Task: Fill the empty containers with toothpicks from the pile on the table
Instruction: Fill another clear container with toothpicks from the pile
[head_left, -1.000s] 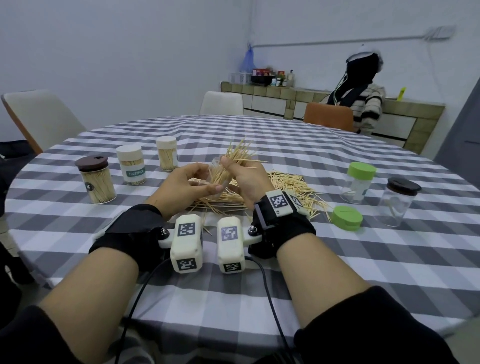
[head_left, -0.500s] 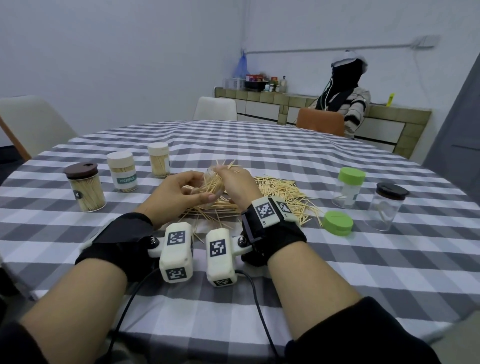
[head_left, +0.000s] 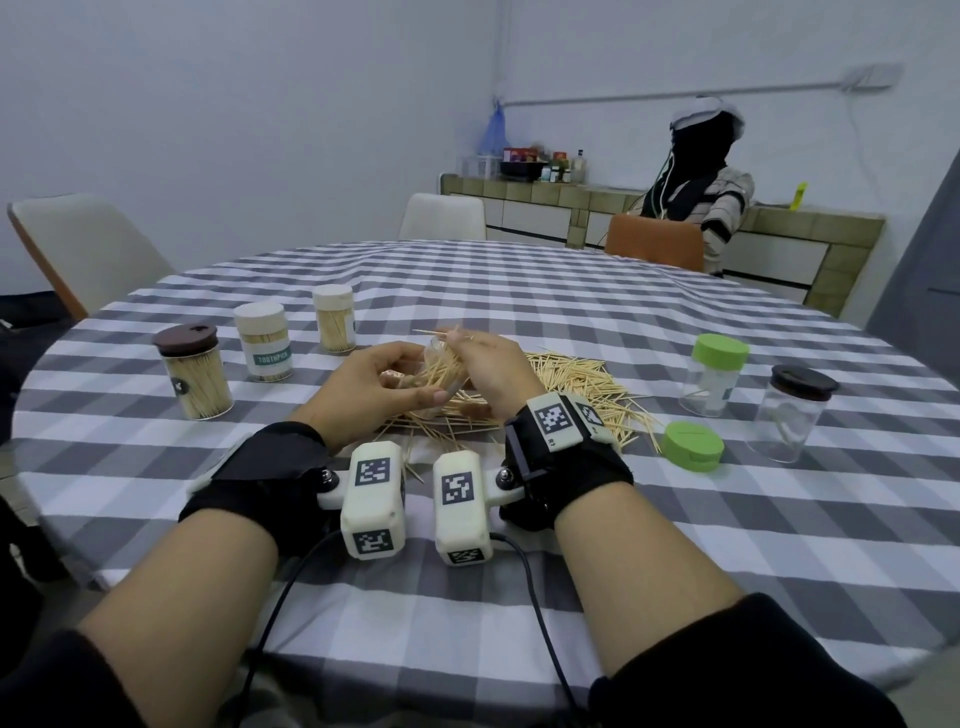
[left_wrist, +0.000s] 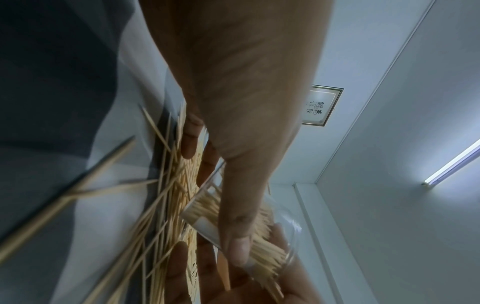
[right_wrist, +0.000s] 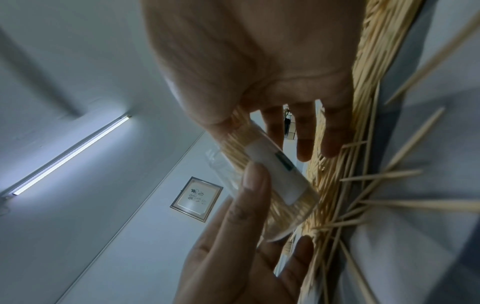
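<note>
Jar (head_left: 439, 370): clear, tilted, held above the near edge of the pile; I see it partly filled with pale toothpicks, some tips sticking out of the mouth. White label patch with a small dark mark on its side (right_wrist: 272, 170); I cannot read it.
Left hand (head_left: 379, 387): I see thumb and fingers curled round the jar, thumb across its wall (left_wrist: 235, 226).
Right hand (head_left: 491, 371): at the jar mouth, fingertips pinching a few toothpicks (head_left: 441, 332) that jut out to the left.
Pile (head_left: 582, 379): loose toothpicks spread on the checked table (head_left: 571, 312), under and to the right of both hands.
Green lid (head_left: 693, 446): lies flat at the right edge of the pile.
Green-capped jar (head_left: 714, 375): clear, upright, right of the pile; only a stray stick or two inside.
Dark-capped jar (head_left: 789, 413): clear, upright, just right of the green-capped one.
Full jars, left: brown-lidded one (head_left: 192, 371), a white one (head_left: 266, 340) labelled "TOOTHPICK", a third white-capped one (head_left: 335, 318) behind it.
Wrist markers: black-and-white square codes; "R1" printed on the right one (head_left: 553, 421).
</note>
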